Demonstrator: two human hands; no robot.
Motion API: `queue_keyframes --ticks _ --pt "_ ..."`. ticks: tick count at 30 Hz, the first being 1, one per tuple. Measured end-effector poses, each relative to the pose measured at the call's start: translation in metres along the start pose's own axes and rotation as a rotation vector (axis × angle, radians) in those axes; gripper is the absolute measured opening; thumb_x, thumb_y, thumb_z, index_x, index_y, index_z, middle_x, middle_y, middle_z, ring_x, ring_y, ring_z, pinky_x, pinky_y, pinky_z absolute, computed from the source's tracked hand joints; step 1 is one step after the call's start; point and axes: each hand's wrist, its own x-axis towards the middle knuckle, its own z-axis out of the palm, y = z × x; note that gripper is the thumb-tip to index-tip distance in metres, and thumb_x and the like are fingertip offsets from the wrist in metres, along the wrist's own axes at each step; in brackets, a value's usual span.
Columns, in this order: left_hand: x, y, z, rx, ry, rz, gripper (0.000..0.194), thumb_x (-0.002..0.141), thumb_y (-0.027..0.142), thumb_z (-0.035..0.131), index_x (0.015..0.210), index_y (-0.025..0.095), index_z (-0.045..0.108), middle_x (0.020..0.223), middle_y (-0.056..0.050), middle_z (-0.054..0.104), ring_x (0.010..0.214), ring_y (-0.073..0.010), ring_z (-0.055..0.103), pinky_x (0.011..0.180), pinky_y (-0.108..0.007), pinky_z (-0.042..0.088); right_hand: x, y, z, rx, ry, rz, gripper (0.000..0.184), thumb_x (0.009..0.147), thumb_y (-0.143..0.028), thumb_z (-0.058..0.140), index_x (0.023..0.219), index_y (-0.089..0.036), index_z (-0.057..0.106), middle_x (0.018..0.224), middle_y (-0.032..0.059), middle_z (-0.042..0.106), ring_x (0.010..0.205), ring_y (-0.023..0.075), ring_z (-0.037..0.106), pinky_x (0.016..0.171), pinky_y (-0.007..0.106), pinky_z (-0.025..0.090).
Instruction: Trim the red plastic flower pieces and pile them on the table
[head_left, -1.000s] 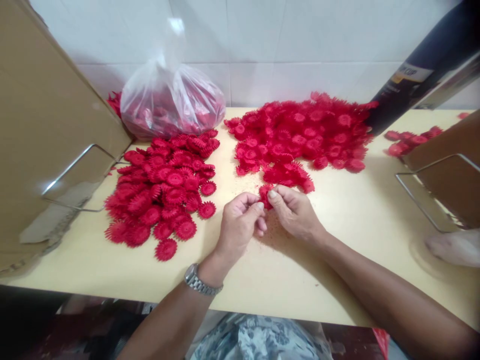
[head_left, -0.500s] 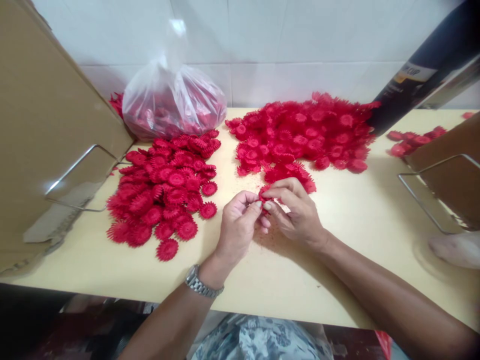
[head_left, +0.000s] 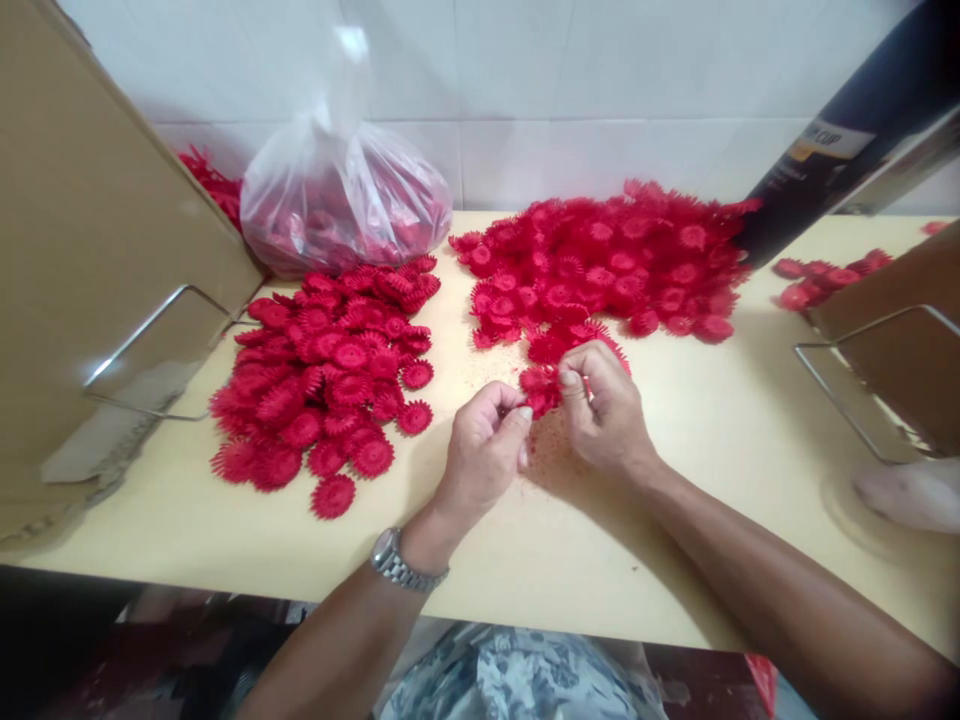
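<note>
Between my two hands a red flower-shaped piece (head_left: 538, 388) with a fringed edge is held above the table. My left hand (head_left: 487, 435) pinches its left lower edge between thumb and fingers; a metal watch (head_left: 401, 562) is on that wrist. My right hand (head_left: 604, 405) pinches its upper right side, the thumb against the forefinger. Right behind the hands lies a pile of similar red fringed pieces (head_left: 607, 265). To the left is another heap of red round pieces (head_left: 330, 375) with toothed rims.
A knotted clear plastic bag (head_left: 345, 195) of red pieces stands against the tiled wall. Cardboard (head_left: 97, 260) with a wire handle rises at left. A dark tube (head_left: 832, 140) leans at right, near a brown box (head_left: 900, 320) and a few red pieces (head_left: 825, 280).
My right hand has moved slightly up and right, away from my left hand. More of the red piece now shows between them. Both hands still pinch it.
</note>
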Motion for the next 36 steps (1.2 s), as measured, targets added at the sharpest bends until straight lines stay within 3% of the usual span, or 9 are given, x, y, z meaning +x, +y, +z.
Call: queue_keyframes --ticks 5,8,10,13,15,18,20,26,36 --pt "-0.001 0.006 0.000 -0.067 0.085 0.059 0.010 0.077 0.022 0.056 0.073 0.018 0.048 0.049 0.008 0.046 0.039 -0.0039 0.042 0.038 -0.014 0.032 0.012 0.025 -0.018 -0.193 0.246 0.168 0.018 0.087 -0.019 0.038 0.069 -0.021 0.042 0.066 0.0000 0.042 0.061 0.0149 0.043 0.057 0.030 0.036" --pt "0.000 0.009 0.002 -0.046 0.029 -0.002 0.010 0.076 0.023 0.057 0.071 0.018 0.050 0.045 0.007 0.046 0.037 -0.0044 0.043 0.037 -0.014 0.032 0.018 0.042 -0.028 -0.401 0.196 0.052 0.014 0.083 -0.018 0.044 0.073 -0.019 0.053 0.076 0.0049 0.053 0.075 0.0192 0.051 0.068 0.036 0.039" --pt "0.002 0.009 0.001 -0.031 0.061 -0.005 0.010 0.076 0.024 0.057 0.071 0.017 0.051 0.045 0.007 0.047 0.038 -0.0043 0.044 0.037 -0.014 0.032 0.019 0.046 -0.030 -0.475 0.181 -0.003 0.013 0.083 -0.019 0.047 0.081 -0.019 0.060 0.086 0.0082 0.057 0.084 0.0229 0.053 0.074 0.040 0.040" --pt "0.004 0.007 -0.002 -0.027 0.127 0.028 0.012 0.077 0.025 0.058 0.070 0.017 0.052 0.047 0.007 0.048 0.039 -0.0043 0.046 0.038 -0.014 0.034 0.016 0.033 -0.028 -0.310 0.163 -0.031 0.017 0.084 -0.022 0.049 0.093 -0.019 0.063 0.095 0.0105 0.058 0.092 0.0236 0.054 0.077 0.041 0.043" --pt "0.004 0.006 -0.002 -0.011 0.136 0.040 0.012 0.077 0.026 0.058 0.071 0.017 0.052 0.049 0.007 0.049 0.040 -0.0046 0.047 0.039 -0.015 0.036 0.012 0.017 -0.024 -0.022 0.011 0.018 0.016 0.084 -0.026 0.052 0.094 -0.018 0.062 0.091 0.0083 0.060 0.086 0.0200 0.057 0.073 0.036 0.046" --pt "0.002 0.004 0.000 0.031 0.143 0.038 0.013 0.077 0.028 0.059 0.074 0.017 0.053 0.052 0.006 0.052 0.042 -0.0055 0.049 0.040 -0.016 0.039 0.003 -0.005 -0.015 0.372 -0.297 0.249 0.015 0.082 -0.031 0.058 0.088 -0.018 0.058 0.075 0.0026 0.061 0.067 0.0148 0.057 0.061 0.030 0.047" --pt "0.001 0.004 0.002 0.062 0.144 0.034 0.012 0.077 0.028 0.059 0.075 0.017 0.054 0.053 0.006 0.052 0.042 -0.0059 0.050 0.040 -0.016 0.040 -0.002 -0.010 -0.010 0.507 -0.380 0.382 0.014 0.082 -0.032 0.058 0.082 -0.018 0.056 0.067 0.0002 0.060 0.060 0.0136 0.056 0.057 0.028 0.046" --pt "0.001 0.004 0.001 0.050 0.076 0.039 0.010 0.076 0.026 0.060 0.078 0.017 0.056 0.055 0.005 0.054 0.044 -0.0061 0.050 0.041 -0.016 0.042 -0.006 -0.008 -0.005 0.514 -0.348 0.461 0.016 0.083 -0.034 0.055 0.078 -0.018 0.053 0.064 -0.0011 0.057 0.059 0.0128 0.053 0.056 0.027 0.043" --pt "0.000 0.006 -0.001 -0.098 -0.032 -0.051 0.011 0.077 0.027 0.059 0.082 0.018 0.056 0.056 0.005 0.054 0.045 -0.0070 0.050 0.043 -0.018 0.041 -0.004 -0.011 -0.005 0.306 -0.302 0.402 0.025 0.086 -0.032 0.044 0.065 -0.019 0.046 0.056 -0.0042 0.043 0.052 0.0088 0.039 0.050 0.023 0.032"
